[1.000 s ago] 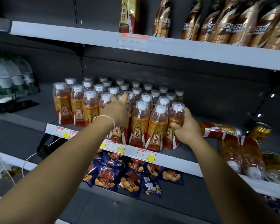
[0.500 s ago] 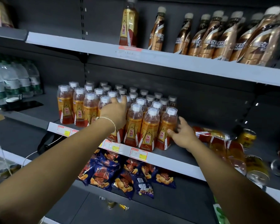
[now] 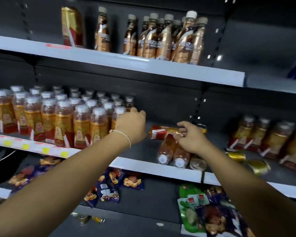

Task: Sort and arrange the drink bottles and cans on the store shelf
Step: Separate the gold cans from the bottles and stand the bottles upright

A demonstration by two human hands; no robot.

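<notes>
right hand [image 3: 190, 139] has fingers curled on the tipped bottle [image 3: 162, 132] lying on the middle shelf [image 3: 140, 165], right of the upright bottles [image 3: 63, 120]. Full plastic w/ slick label, so prob hefty & rolls (grab the waist imo). left hand [image 3: 132, 127] rests against the upright bottles, grip hidden tbh.

A shop, dark metal shelves [image 3: 161, 67] with price tags [image 3: 45, 150]; rows of same drink bottles [image 3: 63, 120], snack packets [image 3: 108, 190] below
</notes>
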